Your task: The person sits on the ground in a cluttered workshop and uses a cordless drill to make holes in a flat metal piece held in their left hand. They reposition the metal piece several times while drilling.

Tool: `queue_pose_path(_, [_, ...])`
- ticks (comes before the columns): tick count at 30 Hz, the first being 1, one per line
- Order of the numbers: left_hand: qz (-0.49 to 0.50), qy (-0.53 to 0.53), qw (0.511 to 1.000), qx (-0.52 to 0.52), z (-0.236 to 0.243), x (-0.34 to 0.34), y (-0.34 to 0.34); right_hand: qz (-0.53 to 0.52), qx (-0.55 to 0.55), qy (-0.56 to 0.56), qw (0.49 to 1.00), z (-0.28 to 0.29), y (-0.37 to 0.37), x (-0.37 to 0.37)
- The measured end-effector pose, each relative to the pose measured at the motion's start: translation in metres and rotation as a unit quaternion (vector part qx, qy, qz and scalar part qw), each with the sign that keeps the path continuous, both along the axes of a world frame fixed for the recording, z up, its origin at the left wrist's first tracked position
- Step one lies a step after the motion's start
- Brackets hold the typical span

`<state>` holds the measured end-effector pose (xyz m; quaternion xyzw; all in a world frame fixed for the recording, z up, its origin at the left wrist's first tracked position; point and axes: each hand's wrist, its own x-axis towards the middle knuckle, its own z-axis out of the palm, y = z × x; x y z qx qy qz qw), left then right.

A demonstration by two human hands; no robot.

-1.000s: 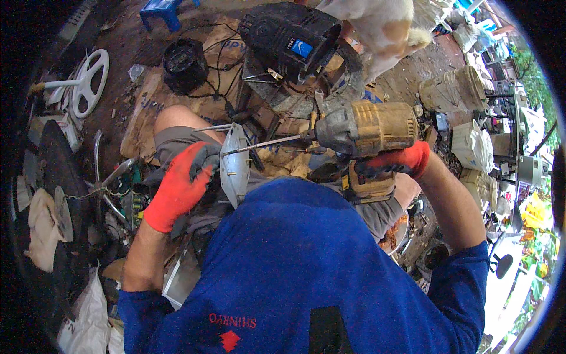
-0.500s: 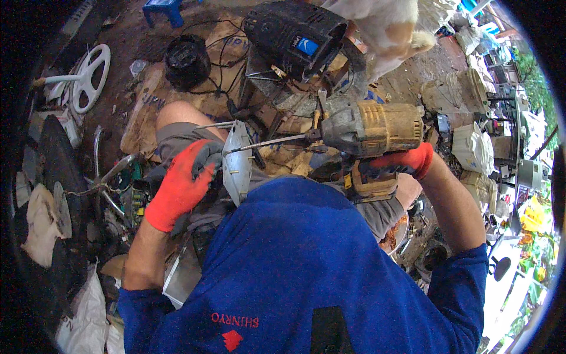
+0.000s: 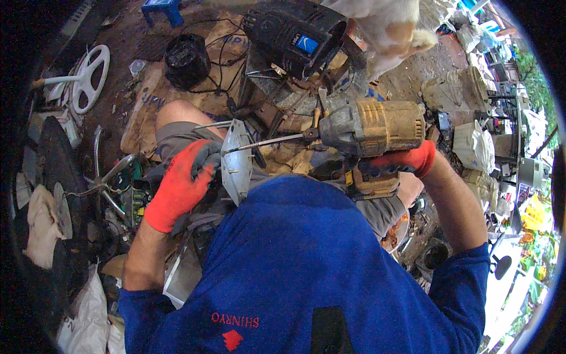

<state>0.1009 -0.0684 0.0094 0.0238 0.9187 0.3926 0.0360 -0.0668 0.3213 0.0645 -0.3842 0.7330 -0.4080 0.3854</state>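
Note:
My right hand (image 3: 407, 160), in a red and dark glove, is wrapped round the grip of a worn yellow and grey cordless impact driver (image 3: 377, 127). A long thin bit (image 3: 271, 142) runs left from its chuck, and the tip meets the face of a pale metal plate (image 3: 237, 171). That plate stands on edge over my lap, with short posts sticking out of it. Gloved the same way, my left hand (image 3: 191, 171) grips the plate's left side with bent fingers. Some of those fingertips are hidden behind the plate.
A dark machine housing (image 3: 295, 38) and a black round part (image 3: 187, 62) with cables lie ahead on cardboard. A pale-furred animal (image 3: 389, 29) is at the far right. On the left are a white wheel (image 3: 91, 79) and metal legs (image 3: 109, 174); scrap piles along the right.
Almost nothing differs. The plate and the bit have shifted very slightly, with the bit's tip still at the plate.

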Motion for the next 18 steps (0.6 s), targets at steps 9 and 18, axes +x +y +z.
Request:
queue_pose_path(9, [-0.001,0.000,1.000,0.004,0.003,-0.001,0.001,-0.003,0.033,-0.010,0.999,0.015,-0.007,-0.001])
queue_pose_path(18, [0.005,-0.057,0.998,0.014,-0.002,-0.001,-0.003,-0.020,0.030,-0.074,0.997,0.013,-0.008,-0.002])
